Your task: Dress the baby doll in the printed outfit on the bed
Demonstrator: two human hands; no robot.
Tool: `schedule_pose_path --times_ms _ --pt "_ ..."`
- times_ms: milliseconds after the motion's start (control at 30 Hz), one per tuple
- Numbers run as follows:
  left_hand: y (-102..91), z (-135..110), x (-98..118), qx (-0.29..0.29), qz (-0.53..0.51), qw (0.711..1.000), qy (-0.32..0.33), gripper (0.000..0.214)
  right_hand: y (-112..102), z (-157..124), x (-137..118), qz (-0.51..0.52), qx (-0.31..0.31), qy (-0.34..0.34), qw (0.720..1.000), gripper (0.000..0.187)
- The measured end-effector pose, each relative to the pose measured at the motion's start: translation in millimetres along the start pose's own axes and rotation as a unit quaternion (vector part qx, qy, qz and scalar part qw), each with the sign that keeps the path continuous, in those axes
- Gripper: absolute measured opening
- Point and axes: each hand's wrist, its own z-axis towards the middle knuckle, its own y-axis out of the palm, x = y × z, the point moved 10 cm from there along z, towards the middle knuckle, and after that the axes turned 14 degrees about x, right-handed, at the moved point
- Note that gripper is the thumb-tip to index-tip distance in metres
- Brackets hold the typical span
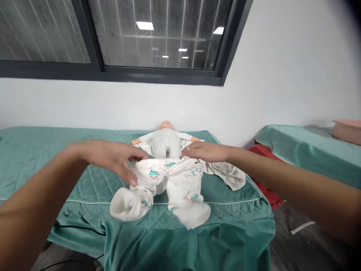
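Observation:
A pair of white baby pants (184, 180) with a small printed pattern of houses and animals hangs between my hands. My left hand (120, 160) is curved round the left side of the pants, with thumb and fingers on the cloth. At the waist edge on the other side, my right hand (203, 151) pinches the fabric. Both legs dangle toward me; the left cuff gapes and the right one is blurred. Just beyond lies a baby doll (166, 139) on its back in pale clothing, arms spread, its feet hidden by the pants.
More printed white cloth (229, 175) lies right of the doll. A green quilted cover (93, 184) drapes over the bed's front edge. Off to the right are a red cloth (269, 192), another green-covered surface (304, 150) and a pink basin (348, 131). Black cables (81, 227) run at lower left.

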Motion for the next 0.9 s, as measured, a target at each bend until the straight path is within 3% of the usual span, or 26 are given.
schedule_pose_path --times_ms 67,100,233,367,433,533,633,700,833,900 --pt "8.7 -1 20 -0.107 0.029 0.994 0.006 0.024 -8 4 -24 -0.026 0.006 -0.006 1.000 0.058" --pt "8.6 -1 29 -0.122 0.051 0.991 0.012 0.023 -10 5 -38 -0.037 0.002 -0.014 0.999 0.058" --pt "-3.3 10 67 -0.058 0.115 0.990 0.051 0.021 -14 6 -83 -0.094 -0.026 -0.047 0.994 0.055" --pt "4.7 15 90 -0.092 0.133 0.984 0.074 0.017 -20 7 -101 -0.176 -0.054 -0.056 0.981 0.043" --pt "4.1 19 97 -0.088 0.135 0.984 0.077 0.010 -27 8 -109 -0.184 -0.041 -0.060 0.980 0.038" --pt "-7.3 28 104 -0.022 0.110 0.991 0.071 0.006 -45 5 -122 -0.152 0.011 -0.069 0.986 0.036" --pt "-22.5 29 99 0.055 0.078 0.994 0.048 0.009 -65 -5 -133 -0.134 0.052 -0.105 0.984 0.032" --pt "-24.7 24 88 0.059 0.067 0.995 0.033 0.015 -74 -13 -125 -0.143 0.052 -0.112 0.982 0.030" --pt "-18.9 18 51 0.028 0.082 0.996 0.004 0.025 -74 -23 -69 -0.145 0.016 -0.010 0.989 0.034" --pt "-31.2 26 37 0.100 0.086 0.991 0.004 0.032 -67 -17 -53 -0.092 0.035 0.020 0.995 0.042"
